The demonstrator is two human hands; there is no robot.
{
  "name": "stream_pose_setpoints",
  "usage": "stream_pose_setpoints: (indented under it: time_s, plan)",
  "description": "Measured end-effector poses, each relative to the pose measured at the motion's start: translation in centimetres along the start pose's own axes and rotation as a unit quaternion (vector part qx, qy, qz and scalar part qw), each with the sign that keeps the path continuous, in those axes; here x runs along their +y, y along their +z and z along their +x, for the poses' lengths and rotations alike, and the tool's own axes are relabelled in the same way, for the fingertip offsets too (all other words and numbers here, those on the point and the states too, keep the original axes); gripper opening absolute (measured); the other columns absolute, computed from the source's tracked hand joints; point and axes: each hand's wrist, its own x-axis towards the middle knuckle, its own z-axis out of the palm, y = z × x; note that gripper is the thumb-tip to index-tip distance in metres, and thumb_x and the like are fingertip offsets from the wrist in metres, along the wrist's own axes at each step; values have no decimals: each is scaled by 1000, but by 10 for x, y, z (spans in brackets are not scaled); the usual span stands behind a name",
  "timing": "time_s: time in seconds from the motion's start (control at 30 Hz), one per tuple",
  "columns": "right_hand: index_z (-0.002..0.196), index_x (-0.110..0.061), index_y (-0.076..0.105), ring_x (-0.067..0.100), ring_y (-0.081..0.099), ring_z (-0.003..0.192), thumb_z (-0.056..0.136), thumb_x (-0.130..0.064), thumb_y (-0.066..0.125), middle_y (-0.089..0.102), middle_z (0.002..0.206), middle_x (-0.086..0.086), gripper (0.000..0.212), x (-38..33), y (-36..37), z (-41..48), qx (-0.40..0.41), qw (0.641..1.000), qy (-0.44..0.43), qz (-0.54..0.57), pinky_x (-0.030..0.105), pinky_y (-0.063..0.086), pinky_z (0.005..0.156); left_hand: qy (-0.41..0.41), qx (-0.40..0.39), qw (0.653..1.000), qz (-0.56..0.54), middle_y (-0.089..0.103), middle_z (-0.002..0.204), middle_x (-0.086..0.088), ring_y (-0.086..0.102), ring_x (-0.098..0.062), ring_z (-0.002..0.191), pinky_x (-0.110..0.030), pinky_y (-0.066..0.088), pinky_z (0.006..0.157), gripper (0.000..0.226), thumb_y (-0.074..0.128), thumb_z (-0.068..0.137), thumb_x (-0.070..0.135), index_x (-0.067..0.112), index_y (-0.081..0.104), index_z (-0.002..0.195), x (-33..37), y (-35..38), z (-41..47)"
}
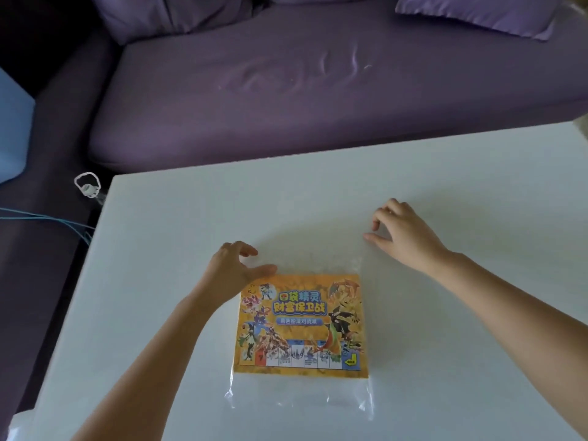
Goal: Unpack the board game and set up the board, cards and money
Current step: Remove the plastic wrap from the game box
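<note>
An orange board game pack (300, 326) with cartoon creatures and Chinese lettering lies flat on the white table (165, 237), inside a clear plastic bag (299, 399). The bag sticks out past the pack's near and far ends. My left hand (234, 265) is at the pack's far left corner, thumb lying on the bag, fingers loosely curved above it. My right hand (402, 232) hovers beyond the far right corner with fingers loosely curled and thumb spread toward the bag's far edge. There is a gap between thumb and fingers on both hands. Board, cards and money are hidden inside the pack.
A purple sofa (318, 90) runs along the far side of the table. A white cable loop (87, 184) and blue cords (47, 219) lie at the table's left edge.
</note>
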Motion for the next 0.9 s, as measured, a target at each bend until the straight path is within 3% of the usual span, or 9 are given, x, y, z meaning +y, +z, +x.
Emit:
stream_pose_setpoints:
  time_s: [0.13,0.3,0.4,0.53,0.7,0.8,0.83,0.9]
  plan:
    - [83,-12,52,17,45,81,89,-38,63,45,89,-1,28,3,10,8,39,999,-19,-2,30,34,64,8,10,999,-33,62,95,7,60,-12,81,-20,40,64,32,75,75,45,22,64,94,-10,2,10]
    - [78,-16,48,16,44,76,89,-40,61,47,85,-2,30,3,18,13,69,998,-3,3,28,29,62,20,56,997,-58,63,88,11,59,-12,84,-20,40,68,17,66,87,34,19,68,94,-18,8,16]
    - [78,-16,48,17,44,79,89,-41,61,45,86,-2,30,-1,20,8,72,997,7,8,29,28,64,16,86,992,-91,64,88,6,59,-15,82,-25,43,70,20,63,89,31,14,65,101,-22,12,7]
    - [83,-16,50,19,49,80,93,-43,55,47,87,-2,28,-13,19,-15,51,996,54,48,29,32,65,-62,65,986,-143,70,93,-8,67,-27,89,-42,54,86,32,63,88,39,9,63,101,-29,15,-14]
    - [80,-11,51,23,52,72,98,-39,46,53,76,0,33,-39,27,-66,67,989,106,77,30,32,59,-110,14,971,-212,73,89,-9,69,-20,81,-34,57,82,42,67,83,45,4,67,90,-31,29,-56]
    - [62,-17,38,18,42,58,99,-40,44,39,61,-1,44,-61,34,-100,63,980,123,141,26,28,51,-108,16,969,-220,73,89,-12,69,-23,81,-34,54,81,48,73,76,48,2,70,89,-29,41,-77]
    - [61,-20,38,13,41,57,98,-42,43,38,63,-2,44,-68,37,-110,47,976,116,177,25,29,52,-109,18,967,-229,73,93,-14,69,-24,82,-34,54,81,50,74,75,47,1,70,91,-28,44,-83]
    - [72,-25,52,8,52,69,95,-50,44,52,77,-4,35,-82,43,-127,-5,958,105,268,26,40,65,-114,15,960,-254,73,96,-15,66,-23,79,-32,53,77,53,78,72,45,-1,69,96,-24,50,-95]
